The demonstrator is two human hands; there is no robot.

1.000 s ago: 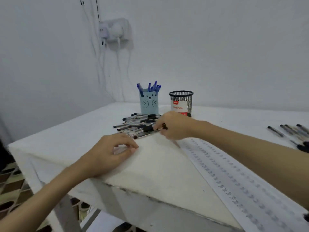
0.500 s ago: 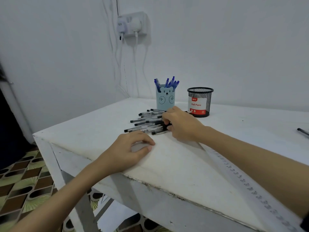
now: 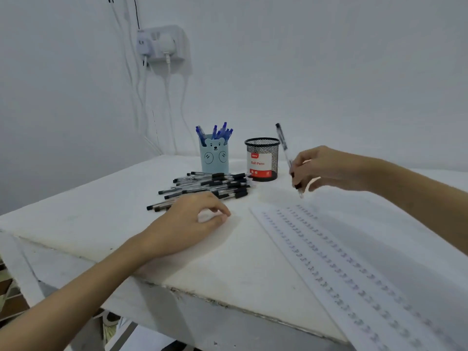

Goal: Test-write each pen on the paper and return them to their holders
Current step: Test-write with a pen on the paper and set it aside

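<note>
My right hand (image 3: pixel 326 168) pinches a black-capped pen (image 3: pixel 287 155) near its lower end, fingers curled round the barrel; the pen stands nearly upright with its tip pointing down, above the far end of the paper (image 3: pixel 354 269) and apart from it. My left hand (image 3: pixel 187 221) rests on the white tabletop (image 3: pixel 76 211) with its fingers loosely curled and holding nothing, just near of a heap of black pens (image 3: pixel 210 186) that lie flat and roughly parallel. Beyond that heap stands a light-blue bear-faced holder (image 3: pixel 215 158) with blue pens (image 3: pixel 217 133) upright in it, and to its right a black mesh holder (image 3: pixel 262 159) with a red and white label. The paper runs from mid-table toward the near right, covered in rows of small ink marks. On the far wall a socket (image 3: pixel 162 44) has plugs and white cables hanging from it.
</note>
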